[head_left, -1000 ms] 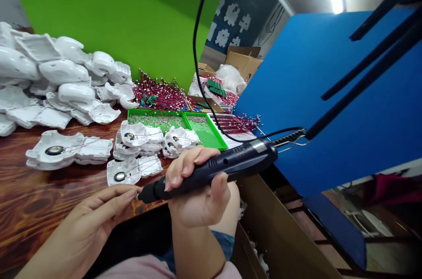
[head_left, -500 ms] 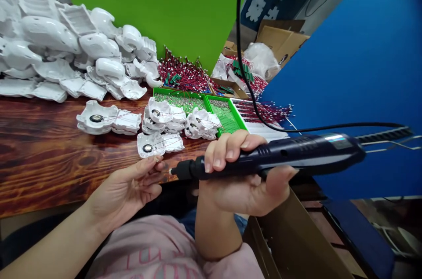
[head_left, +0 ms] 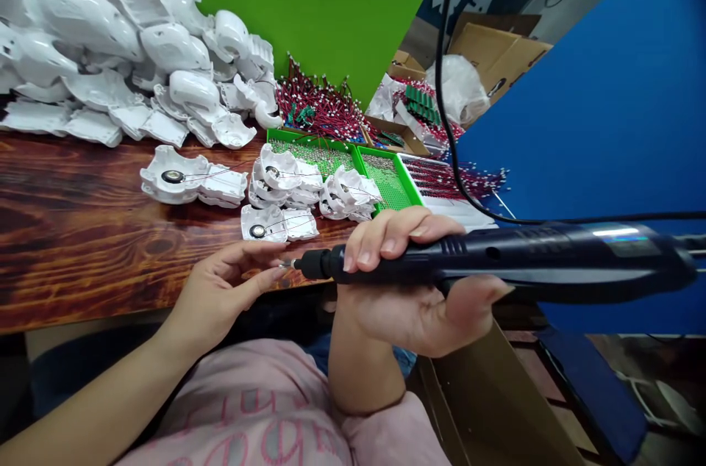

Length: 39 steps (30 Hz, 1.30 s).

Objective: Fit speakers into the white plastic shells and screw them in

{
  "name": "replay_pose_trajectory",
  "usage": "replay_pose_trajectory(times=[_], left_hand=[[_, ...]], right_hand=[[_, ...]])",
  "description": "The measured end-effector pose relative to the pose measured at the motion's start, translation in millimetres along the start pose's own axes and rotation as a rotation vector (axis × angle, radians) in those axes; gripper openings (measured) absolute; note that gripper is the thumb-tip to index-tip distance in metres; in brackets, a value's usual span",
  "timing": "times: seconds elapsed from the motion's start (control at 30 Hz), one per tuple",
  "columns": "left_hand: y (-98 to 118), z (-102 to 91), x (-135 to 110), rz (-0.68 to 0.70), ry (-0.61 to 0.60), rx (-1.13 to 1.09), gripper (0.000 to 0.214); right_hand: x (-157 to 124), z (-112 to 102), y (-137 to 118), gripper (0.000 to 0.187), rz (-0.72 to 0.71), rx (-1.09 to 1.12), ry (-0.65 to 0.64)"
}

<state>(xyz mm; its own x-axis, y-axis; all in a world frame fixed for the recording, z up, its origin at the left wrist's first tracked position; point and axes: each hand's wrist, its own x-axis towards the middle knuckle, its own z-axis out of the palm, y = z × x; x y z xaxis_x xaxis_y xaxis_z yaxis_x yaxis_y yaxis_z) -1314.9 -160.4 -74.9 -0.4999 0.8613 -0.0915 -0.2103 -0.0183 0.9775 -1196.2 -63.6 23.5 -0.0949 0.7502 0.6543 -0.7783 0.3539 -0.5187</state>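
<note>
My right hand (head_left: pixel 408 282) is wrapped around a dark electric screwdriver (head_left: pixel 540 256), held level with its tip pointing left. At that tip, the thumb and forefinger of my left hand (head_left: pixel 232 282) pinch a small shiny metal piece (head_left: pixel 286 265) that looks like a screw; its exact shape is too small to see. Just beyond the left hand lies a white plastic shell (head_left: pixel 265 224) with a round speaker and thin wires. More such shells, a left one (head_left: pixel 172 176) and a stacked middle group (head_left: pixel 281 176), rest on the wooden table (head_left: pixel 82 231).
White shells (head_left: pixel 88 21) are heaped at the back left. Green trays (head_left: pixel 411 187) of small metal parts stand behind the work, near bundles of red wires (head_left: pixel 320 106). A black cable (head_left: pixel 441 76) hangs down at the right. A cardboard box (head_left: pixel 496 400) stands below right.
My left hand has risen and moved right, bringing its fingertips to the screwdriver tip. The screwdriver stays in my right hand. The view has shifted slightly.
</note>
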Motion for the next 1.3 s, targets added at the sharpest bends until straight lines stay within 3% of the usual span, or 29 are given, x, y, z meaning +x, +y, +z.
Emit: replay_pose_trajectory(times=[0.13, 0.53, 0.83, 1.07, 1.3], left_hand=[[3, 1.5, 0, 0.136, 0.026, 0.075, 0.045], [12, 4.7, -5, 0.183, 0.056, 0.106, 0.041], [9, 2.8, -6, 0.2, 0.076, 0.134, 0.037], [12, 14.5, -16, 0.375, 0.271, 0.287, 0.031], [13, 14.3, -14, 0.3, 0.24, 0.18, 0.035]], right_hand=[[-1, 0, 3, 0.026, 0.001, 0.004, -0.014], [-3, 3, 3, 0.029, 0.034, -0.097, 0.007], [-3, 2, 6, 0.026, 0.046, -0.047, 0.012], [-3, 6, 7, 0.029, 0.077, -0.1, 0.038], [-3, 5, 10, 0.028, 0.088, -0.053, 0.054]])
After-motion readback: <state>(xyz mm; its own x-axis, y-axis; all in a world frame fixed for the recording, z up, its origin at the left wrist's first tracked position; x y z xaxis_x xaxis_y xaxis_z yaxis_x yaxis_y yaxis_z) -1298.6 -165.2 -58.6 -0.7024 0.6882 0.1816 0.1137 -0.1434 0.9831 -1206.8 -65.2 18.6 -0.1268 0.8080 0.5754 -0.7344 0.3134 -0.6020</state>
